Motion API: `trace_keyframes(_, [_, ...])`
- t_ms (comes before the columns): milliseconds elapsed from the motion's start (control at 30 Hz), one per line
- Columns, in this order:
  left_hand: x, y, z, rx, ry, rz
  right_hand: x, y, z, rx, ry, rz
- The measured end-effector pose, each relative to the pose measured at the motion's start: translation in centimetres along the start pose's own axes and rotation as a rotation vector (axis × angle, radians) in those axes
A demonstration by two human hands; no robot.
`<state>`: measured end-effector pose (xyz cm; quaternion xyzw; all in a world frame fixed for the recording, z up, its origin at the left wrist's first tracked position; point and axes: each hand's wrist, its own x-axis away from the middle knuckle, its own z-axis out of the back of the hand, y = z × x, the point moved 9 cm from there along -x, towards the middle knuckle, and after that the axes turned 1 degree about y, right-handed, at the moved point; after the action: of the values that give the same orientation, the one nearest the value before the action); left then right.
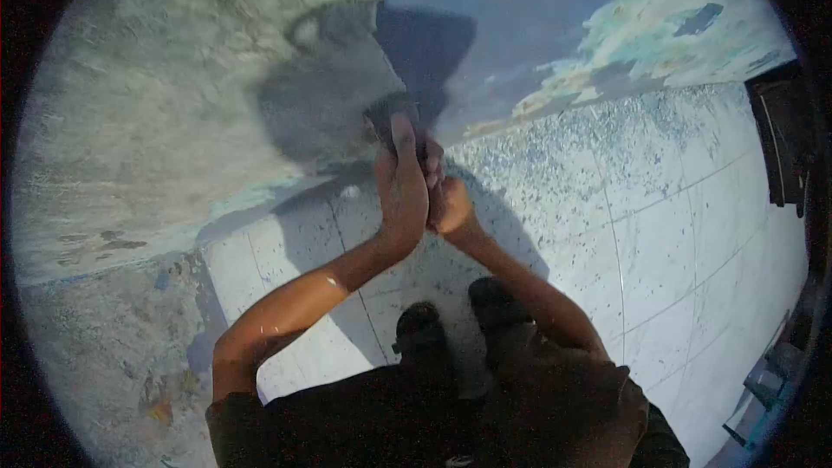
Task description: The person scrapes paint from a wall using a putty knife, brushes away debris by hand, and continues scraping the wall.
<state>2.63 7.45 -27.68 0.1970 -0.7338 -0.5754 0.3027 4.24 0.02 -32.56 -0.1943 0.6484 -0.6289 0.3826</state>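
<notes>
Both hands are together in the middle of the head view, close to the wall. My left hand [402, 195] is closed around a dark, flat-headed scraper [378, 114], its thumb stretched up along the tool. Just below and to the right, my right hand [452, 204] is closed at the lower end of the same tool; its fingers are partly hidden behind my left hand. The scraper's head is at the wall [503, 26], near the border between blue paint and bare grey surface. Shadow hides whether its edge touches.
Small paint flakes [555, 156] litter the white tiled floor [654, 251]. Grey, stripped wall [173, 78] lies left; a pale peeled patch [650, 26] is at the right. Dark objects [776, 147] stand at the right edge. My shoes [422, 321] are below my hands.
</notes>
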Motion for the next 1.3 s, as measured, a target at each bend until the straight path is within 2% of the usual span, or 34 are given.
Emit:
trace_keyframes(33, [0.0,0.4,0.1,-0.023,-0.031,-0.032,0.2,0.0,-0.7,0.052,-0.124,-0.026])
trace_keyframes(100, [-0.6,-0.5,0.3,0.01,-0.066,-0.028,0.3,0.9,-0.6,0.262,0.088,0.268])
trace_keyframes(167, [-0.3,0.1,-0.1,0.03,-0.057,-0.041,0.2,1.2,-0.2,0.202,0.167,0.254])
trace_keyframes(200, [0.0,1.2,-0.5,0.034,-0.028,-0.058,-0.1,1.5,-0.1,0.04,0.135,0.095])
trace_keyframes(300, [0.8,0.9,-0.3,0.051,0.01,-0.017,1.3,-0.6,-0.5,0.126,0.052,0.129])
trace_keyframes(333, [0.7,1.2,-0.1,0.058,0.015,-0.02,1.5,2.0,-1.2,0.065,0.004,0.028])
trace_keyframes(433, [-0.3,-0.8,0.3,0.047,-0.056,-0.003,0.9,3.5,-1.3,-0.017,-0.031,-0.119])
trace_keyframes(567, [0.4,-0.6,-0.4,0.036,-0.051,0.044,-0.6,-0.2,0.6,-0.072,0.073,-0.075])
trace_keyframes(633, [0.0,0.3,-0.6,-0.004,-0.132,0.038,1.1,1.4,-0.4,-0.357,-0.116,-0.375])
trace_keyframes(667, [0.1,1.3,-0.3,-0.023,-0.081,0.033,1.0,1.4,-0.6,-0.487,-0.217,-0.502])
trace_keyframes(733, [1.2,3.6,-0.6,-0.052,0.007,0.042,0.1,-1.5,0.6,-0.262,-0.411,-0.491])
trace_keyframes(767, [1.4,3.6,-1.3,0.075,-0.038,0.021,0.6,-2.8,1.2,-0.162,-0.501,-0.505])
trace_keyframes(800, [1.3,3.4,-2.0,0.199,-0.079,0.008,1.1,-2.6,2.5,-0.052,-0.577,-0.697])
trace_keyframes(833, [1.3,3.3,-2.6,0.322,-0.12,-0.01,1.0,-3.0,3.2,0.092,-0.652,-0.725])
trace_keyframes(967, [1.0,2.8,-2.6,0.221,-0.044,-0.071,0.4,-2.1,2.3,0.165,-0.492,-0.837])
trace_keyframes(1000, [0.8,3.1,-2.1,0.116,-0.039,-0.11,0.3,-0.5,1.5,0.165,-0.447,-0.848])
trace_keyframes(1067, [0.1,2.8,-0.8,0.062,-0.003,-0.119,-0.4,3.5,-2.0,-0.098,-0.472,-0.693])
trace_keyframes(1133, [0.0,1.1,0.5,-0.078,0.007,-0.084,0.9,4.0,-3.6,-0.266,-0.46,-0.645])
trace_keyframes(1200, [-0.1,0.2,0.8,-0.056,-0.085,0.029,0.8,3.9,-3.5,-0.297,-0.441,-0.639])
trace_keyframes(1233, [-0.3,0.2,0.3,-0.043,-0.136,0.075,-0.1,3.2,-2.8,-0.207,-0.408,-0.569])
trace_keyframes(1300, [-0.3,1.3,-0.2,-0.051,-0.065,0.04,-1.0,1.7,-2.0,-0.035,-0.357,-0.447])
